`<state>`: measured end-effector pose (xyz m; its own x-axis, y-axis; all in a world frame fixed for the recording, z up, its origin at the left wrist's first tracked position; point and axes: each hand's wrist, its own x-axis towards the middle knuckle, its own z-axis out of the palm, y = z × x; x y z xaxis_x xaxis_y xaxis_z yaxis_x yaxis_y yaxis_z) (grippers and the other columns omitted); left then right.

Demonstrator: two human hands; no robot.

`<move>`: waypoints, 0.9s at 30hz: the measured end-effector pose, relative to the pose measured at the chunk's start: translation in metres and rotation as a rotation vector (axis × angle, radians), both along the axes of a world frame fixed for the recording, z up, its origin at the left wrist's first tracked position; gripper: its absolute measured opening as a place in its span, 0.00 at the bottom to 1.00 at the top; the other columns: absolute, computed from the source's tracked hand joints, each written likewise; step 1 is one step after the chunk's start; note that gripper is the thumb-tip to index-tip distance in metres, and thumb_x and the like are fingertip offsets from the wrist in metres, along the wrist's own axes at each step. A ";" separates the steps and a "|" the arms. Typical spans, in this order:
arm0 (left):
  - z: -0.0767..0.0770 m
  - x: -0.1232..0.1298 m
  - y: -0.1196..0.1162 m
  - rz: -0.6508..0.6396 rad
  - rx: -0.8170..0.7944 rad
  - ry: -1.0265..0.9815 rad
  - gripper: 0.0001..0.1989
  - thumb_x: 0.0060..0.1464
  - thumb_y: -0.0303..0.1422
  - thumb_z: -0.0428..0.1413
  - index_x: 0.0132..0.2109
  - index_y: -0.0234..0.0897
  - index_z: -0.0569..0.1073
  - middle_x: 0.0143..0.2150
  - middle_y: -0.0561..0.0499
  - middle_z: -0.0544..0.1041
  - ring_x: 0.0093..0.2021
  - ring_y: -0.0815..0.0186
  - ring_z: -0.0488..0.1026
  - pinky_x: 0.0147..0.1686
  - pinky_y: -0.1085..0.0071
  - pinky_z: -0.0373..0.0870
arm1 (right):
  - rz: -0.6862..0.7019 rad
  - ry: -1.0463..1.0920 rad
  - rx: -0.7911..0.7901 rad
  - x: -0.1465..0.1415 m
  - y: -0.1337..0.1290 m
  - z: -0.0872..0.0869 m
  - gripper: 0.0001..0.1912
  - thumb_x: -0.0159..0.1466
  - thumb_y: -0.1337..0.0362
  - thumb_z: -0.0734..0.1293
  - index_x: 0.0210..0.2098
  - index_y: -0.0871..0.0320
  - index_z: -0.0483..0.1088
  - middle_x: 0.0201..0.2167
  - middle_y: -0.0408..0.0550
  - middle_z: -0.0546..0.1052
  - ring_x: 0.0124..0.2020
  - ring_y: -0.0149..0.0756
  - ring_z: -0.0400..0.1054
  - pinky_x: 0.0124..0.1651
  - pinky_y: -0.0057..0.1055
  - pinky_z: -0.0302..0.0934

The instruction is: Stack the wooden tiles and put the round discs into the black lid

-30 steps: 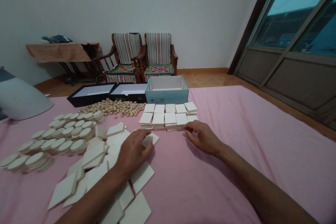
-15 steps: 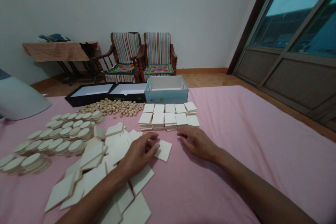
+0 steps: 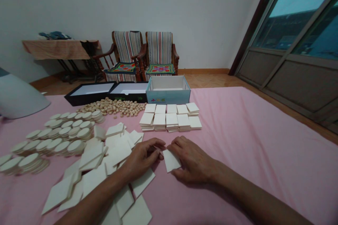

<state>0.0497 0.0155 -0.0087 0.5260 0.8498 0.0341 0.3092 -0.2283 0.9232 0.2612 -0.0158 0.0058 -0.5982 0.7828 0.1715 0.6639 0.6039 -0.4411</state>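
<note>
My right hand (image 3: 194, 161) has its thumb and fingers around the edges of a white square tile (image 3: 171, 161) lying close to the pink sheet. Just left of that tile is my left hand (image 3: 146, 154), loosely curled, thumb apart from the fingers, with nothing visible in it. Under and beside my left forearm spreads a loose pile of similar square tiles (image 3: 92, 179), partly covered by the arm. Ahead of both hands, square tiles stand in two rows of neat stacks (image 3: 171, 119).
Stacks of round white discs (image 3: 75, 146) fill the left side. Behind them lie many small wooden pieces (image 3: 124, 107). A light blue box (image 3: 168, 96) and two black box parts (image 3: 128, 97) line the far edge of the pink sheet (image 3: 245, 133). Two chairs (image 3: 160, 51) stand beyond.
My right hand has come nearer and closed on the square tile, which now sits slightly nearer and turned. My left hand has shifted a little right, and its fingers are off the tile.
</note>
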 end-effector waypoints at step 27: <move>0.004 0.000 0.002 0.038 0.161 0.191 0.11 0.52 0.31 0.51 0.39 0.36 0.76 0.31 0.50 0.78 0.28 0.68 0.73 0.28 0.75 0.69 | -0.308 0.192 0.237 0.083 0.046 0.014 0.27 0.52 0.69 0.64 0.51 0.57 0.60 0.47 0.54 0.68 0.47 0.45 0.60 0.50 0.44 0.57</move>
<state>0.0499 0.0171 -0.0044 0.5034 0.8609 0.0737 0.4861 -0.3527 0.7996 0.3444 0.0307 0.0195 -0.2826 0.8452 0.4536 0.7480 0.4902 -0.4474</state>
